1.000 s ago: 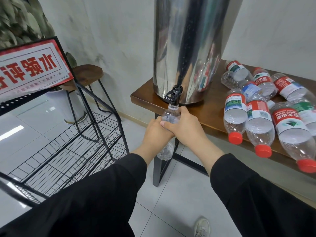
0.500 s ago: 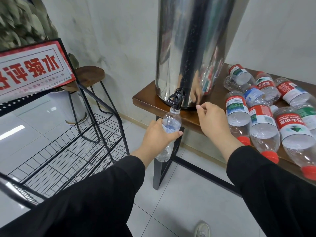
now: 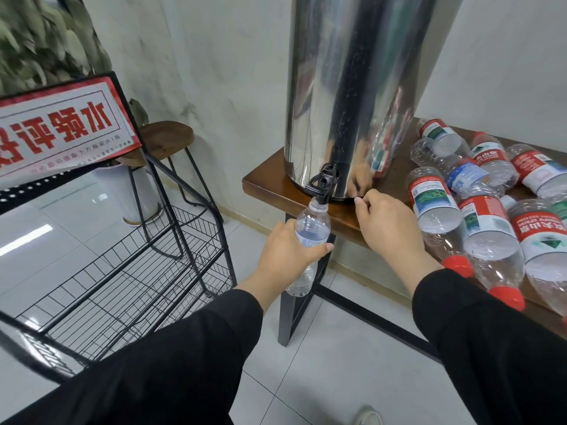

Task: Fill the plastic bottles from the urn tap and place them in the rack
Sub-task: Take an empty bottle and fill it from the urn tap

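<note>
Left hand: your left hand (image 3: 283, 251) grips the bottle (image 3: 308, 240) round its middle, thumb across the front.
Bottle: it stands upright with its open neck right under the black tap (image 3: 323, 184), beside the table's front edge and over the floor.
Right hand: your right hand (image 3: 388, 228) sits at the table edge just right of the tap, fingers curled; you pinch something small and dark at the fingertips, too small to name.
Urn: the tall shiny urn (image 3: 352, 87) stands on the left end of the table, mirroring your hand and the bottles.
Table: a brown wooden table (image 3: 270, 187) on black metal legs, set against a pale wall.
Spare bottles: a heap of capped bottles (image 3: 491, 216) lies on its side to the right of the urn, red caps toward you.
Rack: the black wire rack (image 3: 122, 271) stands on your left, well apart from the table, with a red-and-white sign (image 3: 58, 127) on top.
Room: pale glossy floor tiles (image 3: 322, 378), a wooden stool (image 3: 165, 139) and a leafy plant (image 3: 43, 41) behind the rack.
</note>
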### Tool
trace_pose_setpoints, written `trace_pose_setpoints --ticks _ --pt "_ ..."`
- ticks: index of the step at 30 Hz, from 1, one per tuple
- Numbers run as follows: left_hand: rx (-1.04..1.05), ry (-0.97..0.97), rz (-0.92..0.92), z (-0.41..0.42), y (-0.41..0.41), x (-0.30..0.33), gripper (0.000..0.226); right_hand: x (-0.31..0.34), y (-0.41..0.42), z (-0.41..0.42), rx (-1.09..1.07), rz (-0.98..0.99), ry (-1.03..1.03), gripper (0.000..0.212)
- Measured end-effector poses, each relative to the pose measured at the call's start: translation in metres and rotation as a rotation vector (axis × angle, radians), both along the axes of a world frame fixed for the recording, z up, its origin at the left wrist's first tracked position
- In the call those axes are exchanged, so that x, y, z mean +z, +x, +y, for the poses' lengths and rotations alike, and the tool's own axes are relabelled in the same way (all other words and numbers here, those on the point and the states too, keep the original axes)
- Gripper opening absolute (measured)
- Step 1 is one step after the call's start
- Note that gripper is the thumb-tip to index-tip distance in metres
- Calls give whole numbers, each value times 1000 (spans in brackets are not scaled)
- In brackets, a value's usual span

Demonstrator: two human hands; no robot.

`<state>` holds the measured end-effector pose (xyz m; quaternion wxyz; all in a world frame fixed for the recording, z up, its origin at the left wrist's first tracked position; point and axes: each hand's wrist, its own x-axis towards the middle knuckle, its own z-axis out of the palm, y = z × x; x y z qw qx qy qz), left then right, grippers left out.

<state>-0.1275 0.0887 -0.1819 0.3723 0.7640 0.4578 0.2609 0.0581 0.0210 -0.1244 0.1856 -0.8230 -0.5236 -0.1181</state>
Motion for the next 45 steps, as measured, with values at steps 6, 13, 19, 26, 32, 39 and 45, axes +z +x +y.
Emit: trace_pose_setpoints --ticks 6,13,19,26,32,39,45 --pt "-7 3 -5 2 1 -11 65 -1 -5 -2 -7 3 30 32" --pt "-12 4 24 0 4 -18 65 -3 -5 -2 -17 -25 48 31" --pt "-9 -8 28 1 5 -17 68 -4 -7 -1 -22 -40 56 32" --pt "-9 -11 31 3 4 -17 68 -4 -8 0 -28 -50 60 33" --pt "-4 -27 9 2 3 -17 67 -4 -8 -1 -33 -50 50 31" --pt "-3 -45 28 1 4 -14 71 -2 -8 -2 -36 -51 42 29" --pt "-1 -34 31 1 3 -13 71 -1 -9 -3 -44 -41 33 30"
